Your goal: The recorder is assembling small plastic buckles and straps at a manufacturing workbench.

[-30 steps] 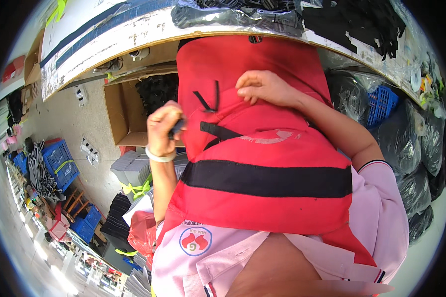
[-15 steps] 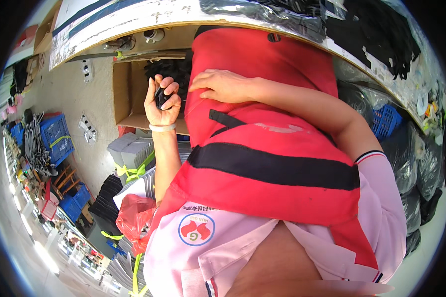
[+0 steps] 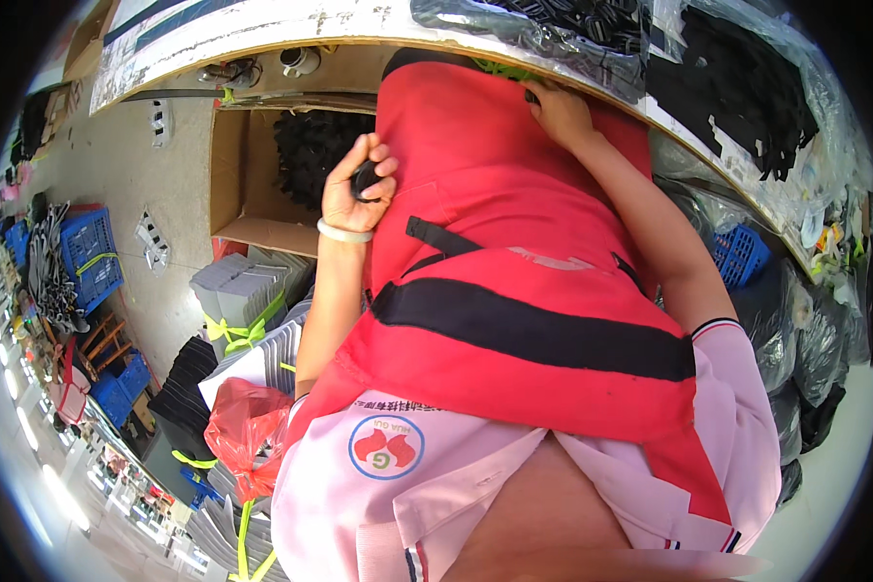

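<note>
My left hand [image 3: 357, 189] is raised beside the box, its fingers curled round a small black piece [image 3: 366, 181] with a smooth, rounded outline. What kind of piece it is cannot be made out. At the table's near edge, over my lap, my right hand [image 3: 563, 114] is bent with its fingers drawn together. A tiny dark bit [image 3: 532, 97] shows at its fingertips. Beside those fingers a bright green strip [image 3: 502, 69] peeks from under the table edge. The red apron [image 3: 514, 136] spreads beneath both hands.
An open cardboard box [image 3: 262, 233] holding black pieces [image 3: 310, 155] stands under the table [image 3: 359, 27]. Black cut pieces [image 3: 737, 87] lie on the table's right. Grey stacks tied with green strips [image 3: 238, 291] and a red plastic bag [image 3: 247, 427] are at my left; a blue basket [image 3: 740, 254] is at right.
My right hand has moved from the apron near the left hand, up and right to the table edge. My left hand has shifted slightly right, still holding the black piece. The green strip has appeared.
</note>
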### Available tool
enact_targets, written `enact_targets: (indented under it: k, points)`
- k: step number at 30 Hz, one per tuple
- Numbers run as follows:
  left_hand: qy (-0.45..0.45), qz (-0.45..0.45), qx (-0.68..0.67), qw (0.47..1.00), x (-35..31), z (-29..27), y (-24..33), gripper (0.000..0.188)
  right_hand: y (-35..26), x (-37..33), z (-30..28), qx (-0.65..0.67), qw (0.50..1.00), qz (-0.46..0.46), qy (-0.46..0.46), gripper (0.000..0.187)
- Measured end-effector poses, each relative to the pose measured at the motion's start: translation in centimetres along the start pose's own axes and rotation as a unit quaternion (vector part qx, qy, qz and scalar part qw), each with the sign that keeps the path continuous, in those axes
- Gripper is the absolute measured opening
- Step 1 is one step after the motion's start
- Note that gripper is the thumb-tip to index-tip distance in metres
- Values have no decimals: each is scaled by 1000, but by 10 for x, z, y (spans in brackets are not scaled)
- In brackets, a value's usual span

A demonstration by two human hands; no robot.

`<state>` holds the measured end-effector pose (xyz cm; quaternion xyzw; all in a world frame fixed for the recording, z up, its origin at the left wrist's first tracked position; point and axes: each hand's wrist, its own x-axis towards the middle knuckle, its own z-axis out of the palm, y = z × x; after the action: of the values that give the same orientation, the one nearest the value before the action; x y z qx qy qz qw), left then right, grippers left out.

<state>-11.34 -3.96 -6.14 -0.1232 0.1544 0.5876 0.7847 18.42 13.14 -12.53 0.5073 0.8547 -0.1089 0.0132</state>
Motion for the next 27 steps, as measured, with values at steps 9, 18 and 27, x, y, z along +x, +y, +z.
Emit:
enact_targets:
  k: [9,18,27]
  points:
    - [79,-46,321,943,37,45,-47,20,22,-42,-14,207,973,-83,54,24]
    - [-23,-76,698,712,70,91,-108,14,-33,-84,-130,544,821,25,-174,11]
    - [8,-158,131,979,71,37,-52,27,48,-80,-171,438,888,88,111,15]
